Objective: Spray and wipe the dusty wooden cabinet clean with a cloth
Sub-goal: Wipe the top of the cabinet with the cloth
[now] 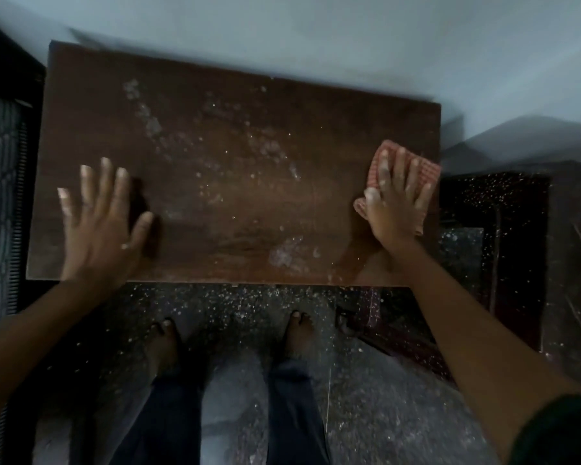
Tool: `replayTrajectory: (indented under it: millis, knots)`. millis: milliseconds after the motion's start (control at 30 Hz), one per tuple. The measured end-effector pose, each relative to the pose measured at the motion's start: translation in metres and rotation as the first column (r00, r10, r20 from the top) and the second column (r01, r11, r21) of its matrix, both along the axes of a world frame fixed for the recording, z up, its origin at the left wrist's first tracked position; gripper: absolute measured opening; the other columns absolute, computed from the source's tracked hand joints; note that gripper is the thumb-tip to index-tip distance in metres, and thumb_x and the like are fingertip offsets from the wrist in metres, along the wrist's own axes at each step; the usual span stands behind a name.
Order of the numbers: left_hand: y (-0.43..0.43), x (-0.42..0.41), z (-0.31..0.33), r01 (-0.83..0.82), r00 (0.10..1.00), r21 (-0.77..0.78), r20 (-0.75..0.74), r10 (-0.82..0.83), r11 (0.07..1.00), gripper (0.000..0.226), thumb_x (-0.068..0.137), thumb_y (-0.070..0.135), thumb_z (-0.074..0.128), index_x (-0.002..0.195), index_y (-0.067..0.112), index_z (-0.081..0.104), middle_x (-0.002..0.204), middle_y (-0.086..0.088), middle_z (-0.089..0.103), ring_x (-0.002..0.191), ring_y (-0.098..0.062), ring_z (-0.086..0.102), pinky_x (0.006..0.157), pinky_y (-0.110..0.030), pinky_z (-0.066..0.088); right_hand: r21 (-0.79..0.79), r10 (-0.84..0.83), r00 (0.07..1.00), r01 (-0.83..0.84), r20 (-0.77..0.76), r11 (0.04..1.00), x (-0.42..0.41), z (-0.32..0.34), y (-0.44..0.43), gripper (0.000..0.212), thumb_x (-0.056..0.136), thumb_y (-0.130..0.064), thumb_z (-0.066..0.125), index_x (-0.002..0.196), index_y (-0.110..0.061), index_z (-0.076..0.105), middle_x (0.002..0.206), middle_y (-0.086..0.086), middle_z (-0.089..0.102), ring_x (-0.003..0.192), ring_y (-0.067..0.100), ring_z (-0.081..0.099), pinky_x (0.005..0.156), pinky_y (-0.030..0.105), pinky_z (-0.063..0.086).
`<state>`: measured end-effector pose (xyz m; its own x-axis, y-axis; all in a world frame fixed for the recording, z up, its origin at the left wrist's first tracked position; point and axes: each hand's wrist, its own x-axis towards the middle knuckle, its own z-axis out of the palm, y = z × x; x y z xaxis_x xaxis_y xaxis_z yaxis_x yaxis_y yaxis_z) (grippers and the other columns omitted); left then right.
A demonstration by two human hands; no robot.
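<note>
The brown wooden cabinet top (222,203) fills the middle of the view, with white dust smeared across its centre and a patch near its front edge. My right hand (394,203) lies flat on a red checked cloth (426,171), pressing it onto the top's right end. My left hand (103,216) is spread with fingers apart over the left front part of the top and holds nothing; it looks blurred. No spray bottle is in sight.
A pale wall (316,38) runs behind the cabinet. A dark woven piece (0,196) stands at the left. A dark dusty piece of furniture (497,236) sits at the right. My bare feet (232,340) stand on a dust-speckled floor below the front edge.
</note>
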<state>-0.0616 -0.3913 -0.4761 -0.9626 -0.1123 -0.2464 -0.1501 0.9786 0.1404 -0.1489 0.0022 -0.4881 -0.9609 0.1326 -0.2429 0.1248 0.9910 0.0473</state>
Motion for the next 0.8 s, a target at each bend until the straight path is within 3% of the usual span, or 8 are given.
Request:
replayTrajectory:
  millis: [133, 333, 400, 500, 633, 733, 800]
  knots:
    - [-0.024, 0.002, -0.006, -0.074, 0.997, -0.015, 0.017, 0.074, 0.997, 0.072, 0.097, 0.037, 0.038, 0.148, -0.001, 0.005, 0.158, -0.016, 0.002, 0.146, -0.029, -0.004, 0.112, -0.043, -0.009, -0.039, 0.224, 0.974, -0.225, -0.021, 0.974, 0.031, 0.001, -0.028, 0.069, 0.083, -0.040, 0.023, 0.149, -0.025, 0.011, 0.158, 0.004, 0.008, 0.145, 0.027, 0.004, 0.114, 0.051, -0.003]
    - [-0.025, 0.010, -0.011, -0.026, 0.999, -0.040, 0.035, 0.028, 0.999, 0.069, 0.098, 0.039, 0.036, 0.148, 0.001, 0.007, 0.159, -0.013, 0.000, 0.147, -0.027, -0.003, 0.106, -0.020, -0.027, -0.059, 0.398, 0.916, -0.396, 0.041, 0.916, 0.109, 0.004, -0.012, 0.070, 0.085, -0.039, 0.029, 0.149, -0.021, 0.011, 0.158, 0.005, 0.005, 0.145, 0.026, 0.005, 0.114, 0.054, 0.005]
    - [-0.025, 0.011, -0.010, -0.030, 0.999, -0.046, 0.028, 0.032, 0.998, 0.069, 0.098, 0.040, 0.034, 0.148, 0.002, 0.007, 0.159, -0.013, 0.000, 0.147, -0.026, -0.003, 0.106, -0.020, -0.028, -0.022, 0.416, 0.907, -0.416, 0.060, 0.909, 0.127, -0.001, 0.017, 0.074, 0.086, -0.039, 0.039, 0.149, -0.021, 0.007, 0.158, 0.004, 0.000, 0.145, 0.027, 0.004, 0.114, 0.055, 0.005]
    - [-0.026, 0.012, -0.010, -0.029, 0.998, -0.038, 0.046, 0.031, 0.999, 0.068, 0.099, 0.046, 0.027, 0.149, 0.004, 0.006, 0.159, -0.012, -0.001, 0.147, -0.025, -0.003, 0.107, -0.021, -0.027, 0.008, 0.187, 0.977, -0.189, 0.098, 0.982, 0.125, -0.003, 0.047, 0.083, 0.084, -0.033, 0.055, 0.148, -0.021, 0.004, 0.157, 0.005, -0.002, 0.145, 0.026, -0.003, 0.114, 0.057, 0.002]
    - [-0.030, 0.012, -0.012, -0.023, 0.998, 0.012, 0.064, 0.022, 1.000, 0.080, 0.090, 0.059, 0.010, 0.150, 0.007, -0.002, 0.159, -0.007, -0.011, 0.145, -0.016, -0.016, 0.104, -0.019, -0.031, 0.000, -0.130, 0.988, 0.130, 0.086, 0.991, 0.089, 0.005, 0.016, 0.069, 0.085, -0.039, 0.024, 0.149, -0.023, 0.004, 0.158, 0.002, -0.005, 0.145, 0.024, -0.004, 0.115, 0.054, -0.002]
    - [-0.033, 0.009, -0.013, -0.017, 0.993, 0.053, 0.121, 0.010, 0.998, 0.085, 0.085, 0.064, 0.004, 0.149, 0.011, -0.010, 0.157, -0.002, -0.021, 0.139, -0.009, -0.027, 0.102, -0.020, -0.033, -0.052, -0.106, 0.992, 0.109, 0.066, 0.993, 0.070, 0.009, -0.026, 0.071, 0.083, -0.038, 0.019, 0.149, -0.024, -0.003, 0.158, 0.003, -0.008, 0.145, 0.026, -0.008, 0.115, 0.053, -0.008]
    - [-0.034, 0.007, -0.013, -0.020, 0.985, 0.063, 0.172, 0.009, 0.998, 0.088, 0.081, 0.066, 0.002, 0.149, 0.012, -0.012, 0.156, -0.001, -0.024, 0.139, -0.010, -0.028, 0.106, -0.029, -0.028, -0.088, -0.018, 0.997, 0.024, 0.069, 0.996, 0.069, 0.010, -0.054, 0.072, 0.080, -0.042, 0.013, 0.147, -0.024, -0.005, 0.157, 0.002, -0.009, 0.145, 0.027, -0.008, 0.113, 0.051, -0.011]
